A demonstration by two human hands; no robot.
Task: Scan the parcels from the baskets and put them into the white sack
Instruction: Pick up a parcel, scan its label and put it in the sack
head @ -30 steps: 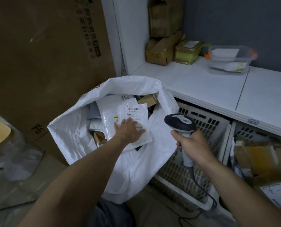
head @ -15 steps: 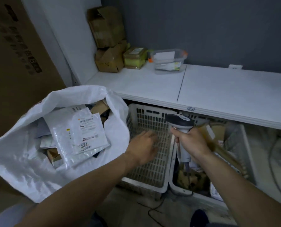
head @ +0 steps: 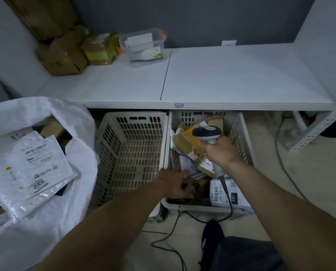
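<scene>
The white sack (head: 51, 222) stands open at the left, with white poly mailers (head: 32, 173) lying on top of its contents. Two white plastic baskets sit under the shelf. The left basket (head: 132, 153) holds nothing that I can see. The right basket (head: 239, 133) holds several cardboard parcels (head: 184, 139) and a white labelled parcel (head: 235, 196). My left hand (head: 175, 184) reaches into the near left corner of the right basket, fingers curled down among the parcels; what it touches is hidden. My right hand (head: 220, 151) grips the grey barcode scanner (head: 207, 133) above that basket.
A white shelf top (head: 221, 79) runs over the baskets, with brown boxes (head: 61, 55), a yellow-green packet (head: 100, 49) and a clear tub (head: 143, 47) at its back left. The scanner's black cable (head: 227, 208) trails over the basket rim onto the floor. A metal shelf leg (head: 317, 130) stands at the right.
My left hand left the mailer in the sack and swung right across the left basket into the right basket. The view turned right; the scanner hand now hangs over the right basket.
</scene>
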